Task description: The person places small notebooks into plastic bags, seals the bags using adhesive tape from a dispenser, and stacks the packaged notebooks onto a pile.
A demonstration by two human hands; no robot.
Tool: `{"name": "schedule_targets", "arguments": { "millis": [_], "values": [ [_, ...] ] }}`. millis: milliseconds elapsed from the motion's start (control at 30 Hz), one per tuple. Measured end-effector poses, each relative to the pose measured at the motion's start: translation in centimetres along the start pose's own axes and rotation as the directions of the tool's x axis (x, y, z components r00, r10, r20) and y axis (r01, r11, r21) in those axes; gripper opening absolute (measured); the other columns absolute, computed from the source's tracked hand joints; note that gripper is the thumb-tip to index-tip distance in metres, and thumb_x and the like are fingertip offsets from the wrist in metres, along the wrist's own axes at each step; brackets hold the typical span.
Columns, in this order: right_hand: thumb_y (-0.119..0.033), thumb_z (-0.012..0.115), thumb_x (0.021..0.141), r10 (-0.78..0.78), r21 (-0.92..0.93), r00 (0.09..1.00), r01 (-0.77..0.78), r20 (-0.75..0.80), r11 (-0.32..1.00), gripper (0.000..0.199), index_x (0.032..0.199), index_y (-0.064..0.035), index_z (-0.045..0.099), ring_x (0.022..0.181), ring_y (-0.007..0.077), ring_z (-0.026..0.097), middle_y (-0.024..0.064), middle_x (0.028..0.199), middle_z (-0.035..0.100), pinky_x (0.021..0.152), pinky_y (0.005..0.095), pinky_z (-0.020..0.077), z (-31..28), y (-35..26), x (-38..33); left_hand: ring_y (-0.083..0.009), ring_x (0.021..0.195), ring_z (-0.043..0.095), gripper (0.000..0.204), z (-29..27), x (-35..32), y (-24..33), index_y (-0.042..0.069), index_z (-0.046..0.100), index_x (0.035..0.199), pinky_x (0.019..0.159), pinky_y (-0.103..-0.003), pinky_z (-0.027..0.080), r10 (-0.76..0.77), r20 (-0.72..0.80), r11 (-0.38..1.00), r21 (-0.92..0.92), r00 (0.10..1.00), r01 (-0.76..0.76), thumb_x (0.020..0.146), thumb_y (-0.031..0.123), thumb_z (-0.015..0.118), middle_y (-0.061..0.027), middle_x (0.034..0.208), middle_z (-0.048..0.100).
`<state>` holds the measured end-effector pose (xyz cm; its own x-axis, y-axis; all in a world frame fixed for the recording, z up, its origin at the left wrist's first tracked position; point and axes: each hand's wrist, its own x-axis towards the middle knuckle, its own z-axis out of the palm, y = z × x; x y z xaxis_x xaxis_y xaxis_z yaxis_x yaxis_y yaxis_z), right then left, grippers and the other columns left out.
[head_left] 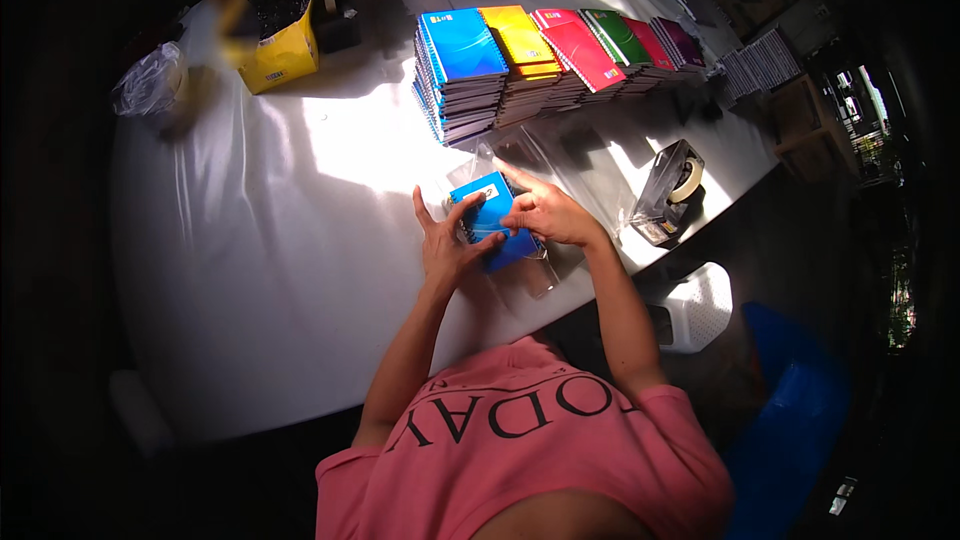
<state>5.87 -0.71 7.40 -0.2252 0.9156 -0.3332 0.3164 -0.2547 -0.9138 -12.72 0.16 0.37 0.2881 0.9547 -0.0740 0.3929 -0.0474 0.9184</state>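
A small blue spiral notebook (pixel 513 248) lies tilted on the table in front of me, with a white label (pixel 487 192) on its cover. Clear plastic (pixel 541 278), looking like a loose sleeve, shows around its near and far ends. My left hand (pixel 448 243) is spread over the notebook's left side, forefinger at the label and thumb on the cover. From the right comes my right hand (pixel 553 214), its forefinger stretched along the far right edge. Its thumb and other fingers are bent together over the cover; what they pinch, if anything, is hidden.
Stacks of spiral notebooks in blue (pixel 463 45), yellow (pixel 520 35), red, green and purple stand at the back. A black tape dispenser (pixel 665 195) sits at the right edge. Back left are a yellow box (pixel 280 62) and crumpled plastic (pixel 150 80). A white perforated bin (pixel 700 310) stands beside the table.
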Motion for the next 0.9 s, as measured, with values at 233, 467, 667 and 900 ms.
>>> {"name": "schedule_targets", "arguments": {
  "millis": [233, 467, 667, 900],
  "values": [
    [-0.036, 0.083, 0.056, 0.135, -0.745, 0.954, -0.293, -0.266, 0.599, 0.118, 0.146, -0.0158, 0.01, 0.089, 0.0381, 0.063, 0.0216, 0.091, 0.065, 0.079, 0.0438, 0.0476, 2.3, -3.0, 4.6, -0.0391, 0.126, 0.039, 0.067, 0.1, 0.0, -0.5, 0.033, 0.058, 0.118, 0.1, -0.043, 0.042, -0.022, -0.042, 0.997, 0.077, 0.999, 0.025, 0.056, 0.038, 0.084, -0.0206, 0.147, -0.007],
    [-0.04, 0.081, 0.061, 0.117, -0.32, 0.985, -0.152, -0.126, 0.935, 0.109, 0.144, -0.0121, 0.016, 0.106, 0.0277, 0.057, 0.0175, 0.115, 0.058, 0.092, 0.0394, 0.0418, -1.1, 7.0, 2.4, -0.036, 0.117, 0.048, 0.107, 1.9, -0.3, -2.6, 0.021, 0.023, 0.141, 0.094, -0.041, 0.046, 0.046, -0.078, 0.977, -0.204, 0.996, -0.061, 0.056, 0.036, 0.086, -0.0239, 0.146, 0.007],
    [-0.005, 0.076, 0.071, -0.31, 0.42, 0.911, 0.402, -0.271, 0.814, 0.093, 0.141, -0.0072, 0.015, 0.125, 0.0233, 0.038, 0.0141, 0.135, 0.037, 0.102, 0.0363, 0.0363, 2.7, 5.5, -2.0, -0.032, 0.136, 0.019, 0.146, 3.9, -4.4, 0.9, 0.016, -0.029, 0.138, 0.108, -0.044, 0.027, 0.31, -0.273, 0.797, -0.448, 0.911, -0.406, 0.053, 0.032, 0.089, -0.0203, 0.148, 0.005],
    [-0.004, 0.075, 0.069, -0.368, 0.161, 0.901, 0.408, -0.23, 0.899, 0.104, 0.144, -0.0085, 0.005, 0.132, 0.0263, 0.028, 0.0154, 0.144, 0.023, 0.107, 0.0382, 0.029, 3.3, 8.6, -4.0, -0.0357, 0.138, 0.012, 0.137, 7.6, -7.5, -1.3, 0.0, -0.012, 0.142, 0.11, -0.044, 0.018, 0.359, -0.206, 0.886, -0.231, 0.91, -0.402, 0.054, 0.035, 0.087, -0.0231, 0.148, 0.002]
  ]
}}
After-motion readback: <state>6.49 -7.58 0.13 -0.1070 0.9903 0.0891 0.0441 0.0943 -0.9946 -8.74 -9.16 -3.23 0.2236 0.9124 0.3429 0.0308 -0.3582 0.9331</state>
